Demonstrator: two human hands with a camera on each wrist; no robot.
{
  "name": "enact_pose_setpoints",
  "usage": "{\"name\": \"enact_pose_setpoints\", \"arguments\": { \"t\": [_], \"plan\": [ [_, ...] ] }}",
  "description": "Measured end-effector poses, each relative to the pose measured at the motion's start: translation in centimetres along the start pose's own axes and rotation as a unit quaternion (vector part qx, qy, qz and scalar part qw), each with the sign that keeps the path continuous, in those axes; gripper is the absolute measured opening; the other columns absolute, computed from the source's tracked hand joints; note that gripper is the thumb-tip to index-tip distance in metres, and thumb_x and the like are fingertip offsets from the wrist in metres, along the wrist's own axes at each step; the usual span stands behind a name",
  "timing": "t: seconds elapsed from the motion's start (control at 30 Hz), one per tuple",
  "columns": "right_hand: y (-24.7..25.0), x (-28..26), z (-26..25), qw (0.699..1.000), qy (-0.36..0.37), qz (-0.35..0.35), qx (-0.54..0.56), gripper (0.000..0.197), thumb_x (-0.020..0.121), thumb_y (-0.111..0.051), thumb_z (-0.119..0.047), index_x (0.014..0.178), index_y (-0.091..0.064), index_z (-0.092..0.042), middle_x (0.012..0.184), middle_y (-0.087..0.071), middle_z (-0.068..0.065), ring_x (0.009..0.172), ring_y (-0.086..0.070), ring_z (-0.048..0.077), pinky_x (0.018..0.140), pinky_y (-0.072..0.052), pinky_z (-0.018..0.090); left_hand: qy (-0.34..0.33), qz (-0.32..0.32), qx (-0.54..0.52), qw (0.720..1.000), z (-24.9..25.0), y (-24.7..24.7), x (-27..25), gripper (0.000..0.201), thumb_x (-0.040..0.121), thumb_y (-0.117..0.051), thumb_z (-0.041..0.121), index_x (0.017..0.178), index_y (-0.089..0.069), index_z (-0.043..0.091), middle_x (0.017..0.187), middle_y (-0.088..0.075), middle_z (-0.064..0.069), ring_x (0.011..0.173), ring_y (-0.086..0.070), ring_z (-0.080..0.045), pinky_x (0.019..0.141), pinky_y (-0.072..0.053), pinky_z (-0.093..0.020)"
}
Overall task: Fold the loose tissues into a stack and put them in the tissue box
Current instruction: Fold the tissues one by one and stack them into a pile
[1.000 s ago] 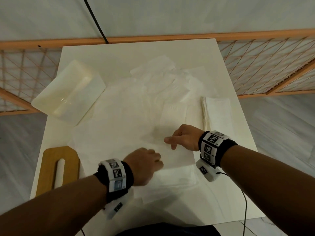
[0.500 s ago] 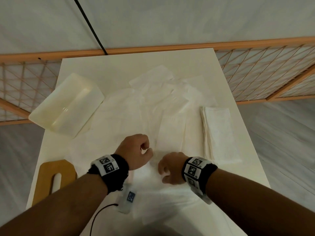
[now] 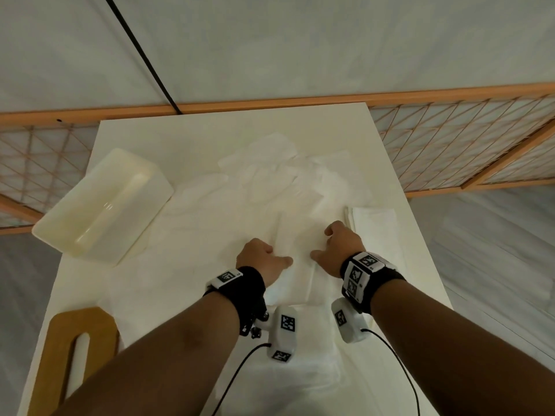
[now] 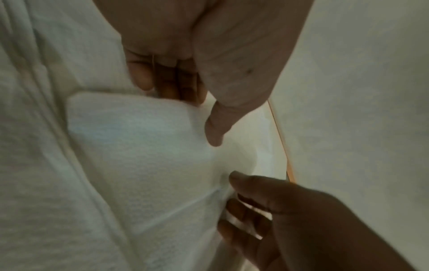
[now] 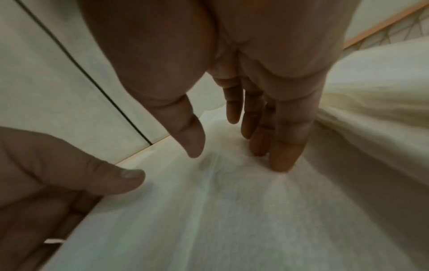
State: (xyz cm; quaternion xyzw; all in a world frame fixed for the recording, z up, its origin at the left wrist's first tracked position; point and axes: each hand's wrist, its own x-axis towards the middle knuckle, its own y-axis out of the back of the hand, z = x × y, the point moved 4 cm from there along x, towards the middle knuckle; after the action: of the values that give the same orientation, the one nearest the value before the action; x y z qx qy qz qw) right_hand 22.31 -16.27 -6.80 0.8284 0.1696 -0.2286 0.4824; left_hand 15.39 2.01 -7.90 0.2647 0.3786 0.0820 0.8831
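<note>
Wooden lid (image 3: pixel 81 352): nearest on the left, a slotted board lying flat on the table (image 3: pixel 180 136), apart from the work.
Left hand (image 3: pixel 264 259): on the left edge of the tissue being folded (image 3: pixel 295 265); fingers curled under with the thumb stretched onto the sheet. Whether they actually pinch the edge, I cannot tell.
Right hand (image 3: pixel 339 250): on the right edge of the same sheet; in the right wrist view the fingers (image 5: pixel 285 157) are straight, tips pressing down, thumb lifted clear. It grasps nothing.
Folded stack (image 3: pixel 375 232): just right of the right hand, edges squared.
Loose tissues (image 3: pixel 279 172): spread and overlapping across the middle and far part of the table.
Tissue box (image 3: pixel 102 202): far left, open side up, nothing visible inside, well apart from the stack.
Handling: the sheet is probably very light, limp and easily torn; it looks likely to drag along the layers beneath.
Where to hold: best judged at corners or along the folded edge, with flat fingers smoothing the crease rather than tugging mid-sheet.
</note>
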Motion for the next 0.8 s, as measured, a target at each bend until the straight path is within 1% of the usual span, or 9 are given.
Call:
{"name": "enact_pose_setpoints", "arguments": {
  "t": [0.07, 0.17, 0.23, 0.33, 0.43, 0.6, 0.67, 0.73, 0.8],
  "plan": [
    [0.2, 0.0, 0.3, 1.0, -0.004, 0.003, 0.031, 0.057, 0.085, -0.078, -0.031, 0.131, -0.049, -0.017, 0.118, -0.059, 0.0, 0.105, -0.059, 0.021, 0.085, -0.05, 0.029, -0.033, 0.025, 0.0, 0.999, 0.4, 0.4, -0.1, 0.022, 0.084, -0.08, 0.032, 0.09, -0.064, 0.018, 0.091, -0.068, 0.001, 0.087, -0.065, -0.02, 0.068, -0.05, -0.025],
    [0.7, -0.2, 0.5, 0.997, -0.008, 0.019, 0.073, 0.048, 0.086, -0.077, -0.027, 0.126, -0.052, -0.019, 0.112, -0.06, -0.003, 0.104, -0.06, 0.019, 0.086, -0.052, 0.03, -0.079, 0.057, 0.017, 0.995, 1.2, 1.3, -0.3, 0.021, 0.09, -0.074, 0.026, 0.076, -0.059, 0.023, 0.075, -0.062, 0.007, 0.075, -0.06, -0.016, 0.059, -0.04, -0.021],
    [1.0, -0.2, 0.4, 0.995, -0.006, 0.034, 0.095, 0.043, 0.086, -0.076, -0.026, 0.123, -0.054, -0.02, 0.112, -0.06, -0.004, 0.104, -0.061, 0.018, 0.086, -0.053, 0.031, -0.086, 0.067, 0.007, 0.994, 1.5, 2.0, -0.3, 0.022, 0.09, -0.073, 0.026, 0.075, -0.058, 0.024, 0.074, -0.061, 0.008, 0.075, -0.059, -0.016, 0.065, -0.042, -0.023],
    [1.2, -0.4, -0.1, 0.992, 0.005, 0.047, 0.113, 0.039, 0.087, -0.076, -0.027, 0.119, -0.055, -0.021, 0.111, -0.061, -0.005, 0.1, -0.061, 0.016, 0.08, -0.05, 0.027, -0.077, 0.099, -0.007, 0.992, 1.4, 4.3, 0.4, 0.019, 0.088, -0.075, 0.027, 0.076, -0.06, 0.023, 0.076, -0.063, 0.007, 0.08, -0.061, -0.021, 0.072, -0.044, -0.025],
    [1.0, -0.5, -0.6, 0.993, 0.018, 0.044, 0.111, 0.037, 0.086, -0.077, -0.028, 0.116, -0.055, -0.022, 0.109, -0.061, -0.007, 0.097, -0.059, 0.014, 0.075, -0.044, 0.024, -0.067, 0.102, -0.032, 0.992, 0.7, 6.8, 1.3, 0.017, 0.085, -0.078, 0.023, 0.077, -0.063, 0.02, 0.077, -0.064, 0.005, 0.078, -0.061, -0.022, 0.072, -0.045, -0.027],
    [-0.3, -0.7, -1.7, 0.992, 0.032, 0.028, 0.117, 0.031, 0.086, -0.078, -0.029, 0.108, -0.057, -0.023, 0.098, -0.06, -0.01, 0.09, -0.06, 0.01, 0.07, -0.046, 0.022, -0.097, 0.093, -0.095, 0.986, 0.4, 8.5, 1.4, 0.018, 0.084, -0.079, 0.013, 0.081, -0.063, 0.019, 0.076, -0.061, 0.001, 0.07, -0.056, -0.019, 0.067, -0.044, -0.027],
    [-1.0, -0.7, -2.0, 0.992, 0.024, 0.019, 0.126, 0.027, 0.087, -0.076, -0.033, 0.103, -0.058, -0.023, 0.097, -0.063, -0.008, 0.087, -0.063, 0.012, 0.075, -0.052, 0.027, -0.13, 0.059, -0.11, 0.984, 1.1, 7.9, 0.5, 0.017, 0.085, -0.08, 0.011, 0.081, -0.065, 0.018, 0.075, -0.061, 0.0, 0.066, -0.055, -0.017, 0.062, -0.045, -0.025],
    [-1.3, -0.8, -2.0, 0.982, 0.001, 0.013, 0.186, 0.024, 0.093, -0.067, -0.043, 0.099, -0.058, -0.021, 0.096, -0.068, -0.001, 0.084, -0.07, 0.019, 0.079, -0.061, 0.039, -0.156, -0.023, -0.102, 0.982, 2.2, 6.0, -0.9, 0.013, 0.086, -0.08, 0.014, 0.087, -0.067, 0.018, 0.08, -0.065, 0.0, 0.064, -0.059, -0.014, 0.059, -0.05, -0.026],
    [-1.0, -1.2, -2.1, 0.961, -0.037, 0.0, 0.273, 0.043, 0.099, -0.051, -0.058, 0.103, -0.059, -0.016, 0.097, -0.072, 0.007, 0.081, -0.073, 0.024, 0.076, -0.063, 0.045, -0.178, -0.118, -0.06, 0.975, 2.9, 3.5, -2.2, 0.015, 0.085, -0.082, 0.022, 0.096, -0.071, 0.02, 0.092, -0.072, 0.003, 0.078, -0.068, -0.011, 0.072, -0.055, -0.024]
  ]
}}
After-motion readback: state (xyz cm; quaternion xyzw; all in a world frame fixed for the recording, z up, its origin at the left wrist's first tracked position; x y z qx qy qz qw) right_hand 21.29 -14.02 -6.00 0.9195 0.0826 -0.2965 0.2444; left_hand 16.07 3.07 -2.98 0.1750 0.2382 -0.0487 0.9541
